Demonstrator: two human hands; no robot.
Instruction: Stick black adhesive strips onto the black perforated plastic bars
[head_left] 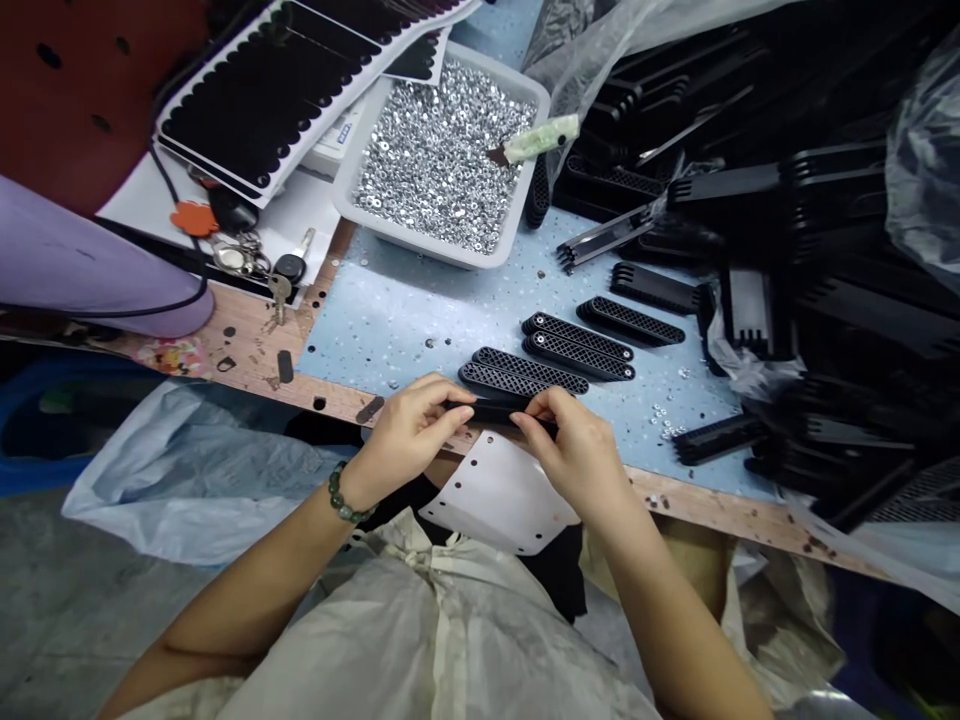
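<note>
Between my two hands, at the table's front edge, is a long narrow black plastic part (493,411). My left hand (412,430) pinches its left end between thumb and fingers. Its right end is gripped by my right hand (574,445) in the same way. Just beyond my fingers lie several similar black parts with a mesh-patterned face, among them a near one (525,372) and a pair (577,345) with silver metal pieces at their ends. A white sheet with holes (499,495) hangs over my lap below my hands.
A white tray (435,245) full of small silver metal pieces stands behind, with a knife-like tool (544,138) resting on it. Many black plastic parts (735,190) and clear bags crowd the right. Keys (289,268), black sticker sheets (270,90) and a purple cylinder (90,260) are at left.
</note>
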